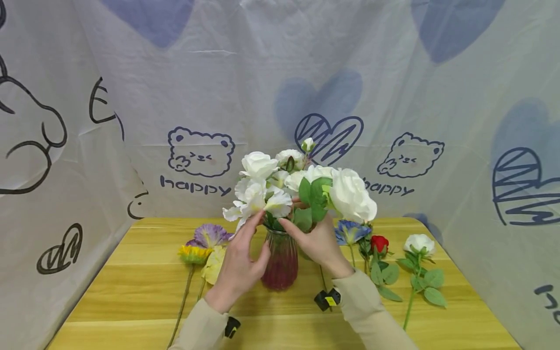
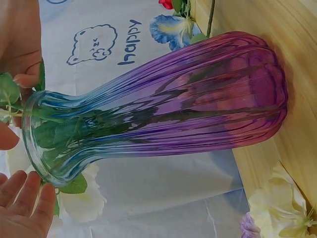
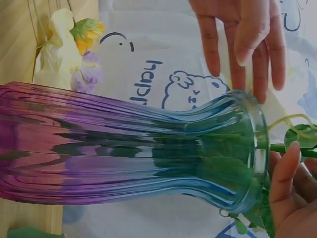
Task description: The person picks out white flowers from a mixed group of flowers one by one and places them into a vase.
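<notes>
A ribbed glass vase [image 1: 280,267], pink-purple at the base and bluish at the neck, stands upright on the table. White artificial flowers [image 1: 259,165] fill its mouth, with stems and leaves visible through the glass in both wrist views. My left hand [image 1: 240,265] is at the left of the rim, fingers extended beside a ruffled white bloom [image 1: 251,194]. On the other side my right hand [image 1: 321,243] holds a green stem [image 3: 280,148] just above the rim, between thumb and fingers. Leaves and a large white rose [image 1: 352,194] hang over that hand and partly hide its fingers.
Left of the vase lie a yellow sunflower [image 1: 194,254], a purple flower [image 1: 211,236] and a pale yellow flower [image 1: 213,266]. To the right are a blue flower [image 1: 350,232], a red rose [image 1: 379,243] and a white rose [image 1: 419,244]. A printed cloth [image 1: 262,97] hangs behind the table.
</notes>
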Demonstrator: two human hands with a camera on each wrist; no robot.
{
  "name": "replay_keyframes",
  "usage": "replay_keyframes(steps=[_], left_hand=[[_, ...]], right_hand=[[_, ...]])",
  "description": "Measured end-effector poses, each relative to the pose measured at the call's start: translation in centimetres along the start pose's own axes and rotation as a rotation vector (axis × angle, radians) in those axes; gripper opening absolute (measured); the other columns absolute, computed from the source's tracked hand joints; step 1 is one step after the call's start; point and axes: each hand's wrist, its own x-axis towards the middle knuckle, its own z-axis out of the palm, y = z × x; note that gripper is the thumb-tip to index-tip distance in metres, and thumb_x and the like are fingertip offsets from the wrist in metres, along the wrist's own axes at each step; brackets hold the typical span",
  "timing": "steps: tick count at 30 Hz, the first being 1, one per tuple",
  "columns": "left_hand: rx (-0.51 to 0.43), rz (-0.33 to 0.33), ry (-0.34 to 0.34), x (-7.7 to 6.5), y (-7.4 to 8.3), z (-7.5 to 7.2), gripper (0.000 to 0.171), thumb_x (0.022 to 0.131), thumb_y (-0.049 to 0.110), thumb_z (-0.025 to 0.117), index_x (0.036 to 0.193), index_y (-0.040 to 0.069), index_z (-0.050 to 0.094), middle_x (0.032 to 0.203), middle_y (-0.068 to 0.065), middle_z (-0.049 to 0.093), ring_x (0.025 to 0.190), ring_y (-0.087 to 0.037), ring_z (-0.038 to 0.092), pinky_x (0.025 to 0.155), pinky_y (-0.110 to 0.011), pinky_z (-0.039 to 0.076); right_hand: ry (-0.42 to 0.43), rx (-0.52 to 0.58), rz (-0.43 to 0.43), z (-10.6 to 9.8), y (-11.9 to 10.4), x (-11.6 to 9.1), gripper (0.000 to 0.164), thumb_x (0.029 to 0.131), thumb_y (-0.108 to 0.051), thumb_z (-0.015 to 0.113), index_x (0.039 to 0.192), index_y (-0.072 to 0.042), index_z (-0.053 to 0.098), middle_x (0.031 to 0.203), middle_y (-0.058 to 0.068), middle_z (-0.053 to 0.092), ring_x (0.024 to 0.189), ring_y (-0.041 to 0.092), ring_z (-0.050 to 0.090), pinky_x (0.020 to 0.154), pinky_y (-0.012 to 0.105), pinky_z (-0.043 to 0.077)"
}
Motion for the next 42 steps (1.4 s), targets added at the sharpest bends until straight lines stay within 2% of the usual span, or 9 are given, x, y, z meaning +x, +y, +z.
replay_keyframes(steps=[4, 8, 13, 20, 24, 27, 31, 34, 42], left_hand=[[-0.002, -0.002, 0.000, -0.1, 0.0, 0.0, 0.072, 0.085, -0.002, 0.069, 0.151, 0.002, 0.040, 0.146, -0.017, 0.056, 0.127, -0.032, 0.061, 0.102, -0.045, 0.056], [0.001, -0.011, -0.001, -0.3, 0.1, -0.1, 0.072, 0.085, -0.001, 0.068, 0.151, 0.002, 0.040, 0.147, -0.018, 0.055, 0.129, -0.033, 0.059, 0.104, -0.045, 0.055], [-0.006, -0.025, -0.003, -0.5, 0.1, -0.3, 0.071, 0.086, 0.000, 0.067, 0.152, 0.003, 0.040, 0.151, -0.017, 0.052, 0.133, -0.034, 0.057, 0.107, -0.047, 0.052], [-0.003, 0.005, 0.044, -0.6, 0.1, -0.4, 0.064, 0.086, -0.002, 0.066, 0.147, 0.003, 0.047, 0.143, -0.014, 0.059, 0.125, -0.031, 0.062, 0.104, -0.047, 0.055], [-0.001, 0.037, 0.081, -0.6, 0.0, -0.4, 0.058, 0.085, -0.003, 0.065, 0.141, 0.002, 0.053, 0.134, -0.014, 0.064, 0.118, -0.030, 0.065, 0.099, -0.045, 0.057], [-0.005, 0.055, 0.093, -0.7, -0.1, -0.5, 0.056, 0.084, -0.003, 0.064, 0.139, 0.001, 0.055, 0.128, -0.015, 0.066, 0.110, -0.031, 0.066, 0.093, -0.042, 0.060], [-0.005, 0.059, 0.096, -0.8, -0.1, -0.6, 0.055, 0.084, -0.003, 0.064, 0.138, 0.001, 0.056, 0.126, -0.016, 0.067, 0.106, -0.031, 0.067, 0.089, -0.040, 0.061], [0.000, 0.054, 0.095, -0.9, -0.1, -0.7, 0.055, 0.084, -0.003, 0.065, 0.138, 0.002, 0.056, 0.128, -0.015, 0.066, 0.107, -0.030, 0.067, 0.089, -0.040, 0.061], [0.007, 0.063, 0.091, -1.0, -0.1, -0.7, 0.050, 0.083, -0.004, 0.065, 0.133, -0.003, 0.058, 0.119, -0.017, 0.067, 0.099, -0.024, 0.067, 0.082, -0.035, 0.061]], right_hand=[[0.036, 0.082, -0.040, -0.2, -0.2, -0.2, 0.036, 0.093, -0.006, 0.062, 0.128, 0.005, 0.057, 0.115, 0.024, 0.068, 0.095, 0.010, 0.067, 0.071, 0.018, 0.056], [0.076, 0.180, -0.095, -0.2, 0.0, -0.5, 0.033, 0.098, -0.003, 0.050, 0.124, 0.015, 0.055, 0.116, 0.031, 0.065, 0.105, 0.007, 0.066, 0.088, 0.021, 0.057], [0.153, 0.228, -0.140, -0.1, 0.1, -0.6, 0.033, 0.102, -0.007, 0.040, 0.120, 0.014, 0.057, 0.110, 0.032, 0.066, 0.101, 0.007, 0.069, 0.076, 0.026, 0.061], [0.269, 0.283, -0.210, 0.4, 0.3, -0.1, 0.026, 0.103, -0.001, 0.042, 0.110, 0.019, 0.058, 0.096, 0.038, 0.068, 0.087, 0.008, 0.074, 0.065, 0.026, 0.062], [0.301, 0.231, -0.167, 0.6, 0.2, 0.0, 0.021, 0.102, 0.001, 0.048, 0.091, 0.016, 0.059, 0.076, 0.020, 0.068, 0.070, 0.000, 0.068, 0.062, 0.023, 0.060], [0.307, 0.186, -0.159, 0.7, 0.0, 0.0, 0.013, 0.099, 0.005, 0.053, 0.095, 0.015, 0.061, 0.082, 0.003, 0.067, 0.070, -0.002, 0.065, 0.063, 0.020, 0.059], [0.294, 0.143, -0.195, 0.9, -0.1, 0.3, 0.026, 0.094, 0.009, 0.059, 0.120, 0.011, 0.063, 0.114, 0.013, 0.068, 0.097, -0.001, 0.066, 0.071, 0.016, 0.059], [0.286, 0.071, -0.226, 1.0, -0.2, 0.5, 0.031, 0.092, 0.009, 0.062, 0.124, 0.007, 0.061, 0.119, 0.024, 0.065, 0.108, 0.002, 0.064, 0.076, 0.016, 0.060], [0.241, -0.168, -0.244, 1.1, 0.3, 0.4, 0.016, 0.087, 0.002, 0.072, 0.102, 0.003, 0.066, 0.079, 0.017, 0.069, 0.059, 0.016, 0.062, 0.052, 0.021, 0.053]])
